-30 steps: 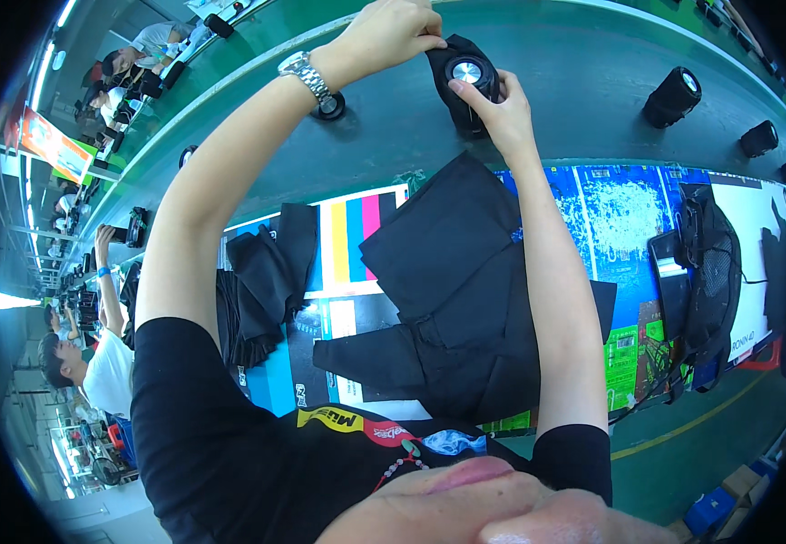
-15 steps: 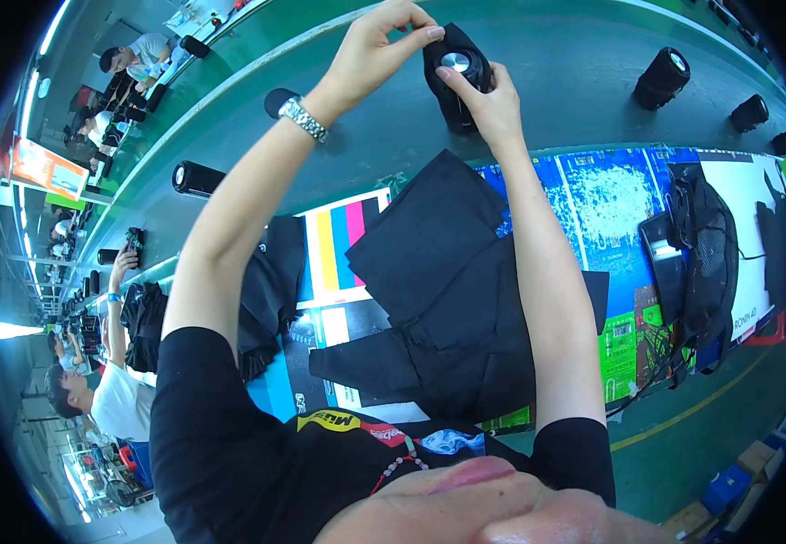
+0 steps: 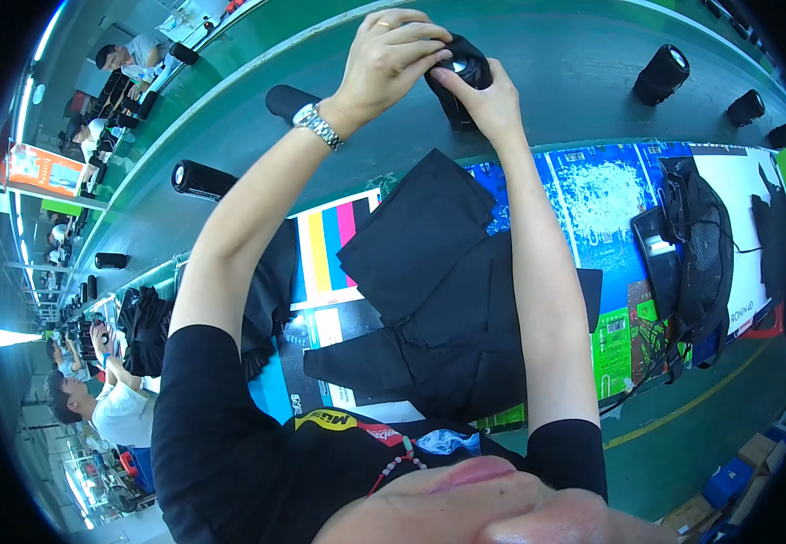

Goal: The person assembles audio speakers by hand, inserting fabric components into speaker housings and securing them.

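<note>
A black cylindrical speaker [image 3: 458,111] stands on the green work surface at the far middle, its round silver end partly covered by black cloth [image 3: 468,47]. My left hand [image 3: 395,56] bends over the upper left of the speaker, fingers closed on the cloth's edge. Against the near right side, my right hand [image 3: 494,102] grips the speaker, thumb lying across its top rim. How far the cloth reaches down behind the speaker is hidden. Closer to me, flat black cloth pieces [image 3: 447,317] lie overlapping on printed cardboard [image 3: 601,208].
More black speakers stand at right [image 3: 661,74] and lie at left [image 3: 200,179]; another dark cylinder [image 3: 286,102] is beside my left wrist. A black mesh bag [image 3: 706,236] and a dark phone-like object [image 3: 656,249] rest at right. Co-workers sit along the left.
My left hand has shifted right and down, its fingers now curled over the speaker's top. The cloth covers more of the silver end. At left, a co-worker's raised arm has come down.
</note>
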The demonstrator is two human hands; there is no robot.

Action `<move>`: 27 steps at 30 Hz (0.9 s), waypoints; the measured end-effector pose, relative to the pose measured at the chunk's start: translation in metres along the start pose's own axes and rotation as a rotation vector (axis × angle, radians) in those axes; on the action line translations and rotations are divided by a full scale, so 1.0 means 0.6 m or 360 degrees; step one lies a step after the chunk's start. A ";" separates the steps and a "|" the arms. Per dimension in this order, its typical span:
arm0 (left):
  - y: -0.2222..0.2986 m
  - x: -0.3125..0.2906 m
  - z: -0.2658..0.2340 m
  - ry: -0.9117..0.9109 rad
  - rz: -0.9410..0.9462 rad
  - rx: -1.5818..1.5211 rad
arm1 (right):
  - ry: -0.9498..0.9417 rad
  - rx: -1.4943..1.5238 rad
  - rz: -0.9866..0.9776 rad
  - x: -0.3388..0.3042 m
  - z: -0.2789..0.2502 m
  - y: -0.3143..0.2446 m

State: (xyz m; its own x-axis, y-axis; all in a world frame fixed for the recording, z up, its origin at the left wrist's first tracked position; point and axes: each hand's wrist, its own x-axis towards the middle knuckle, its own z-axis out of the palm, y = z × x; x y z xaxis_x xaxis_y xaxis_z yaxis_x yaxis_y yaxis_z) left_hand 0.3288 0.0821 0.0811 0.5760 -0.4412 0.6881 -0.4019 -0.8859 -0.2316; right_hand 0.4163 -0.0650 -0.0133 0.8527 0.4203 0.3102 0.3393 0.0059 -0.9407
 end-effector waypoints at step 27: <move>0.059 -0.121 -0.012 0.0769 -0.1655 -0.1920 | -0.0726 0.0678 0.0282 0.012 -0.004 -0.010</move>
State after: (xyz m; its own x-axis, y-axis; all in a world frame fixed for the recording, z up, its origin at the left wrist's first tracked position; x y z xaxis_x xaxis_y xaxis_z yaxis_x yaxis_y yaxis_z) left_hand 0.2680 0.0839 0.0279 0.7662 0.5134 0.3864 -0.4285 -0.0398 0.9027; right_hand 0.4213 -0.0643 -0.0053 0.5951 0.7907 0.1436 -0.0586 0.2209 -0.9735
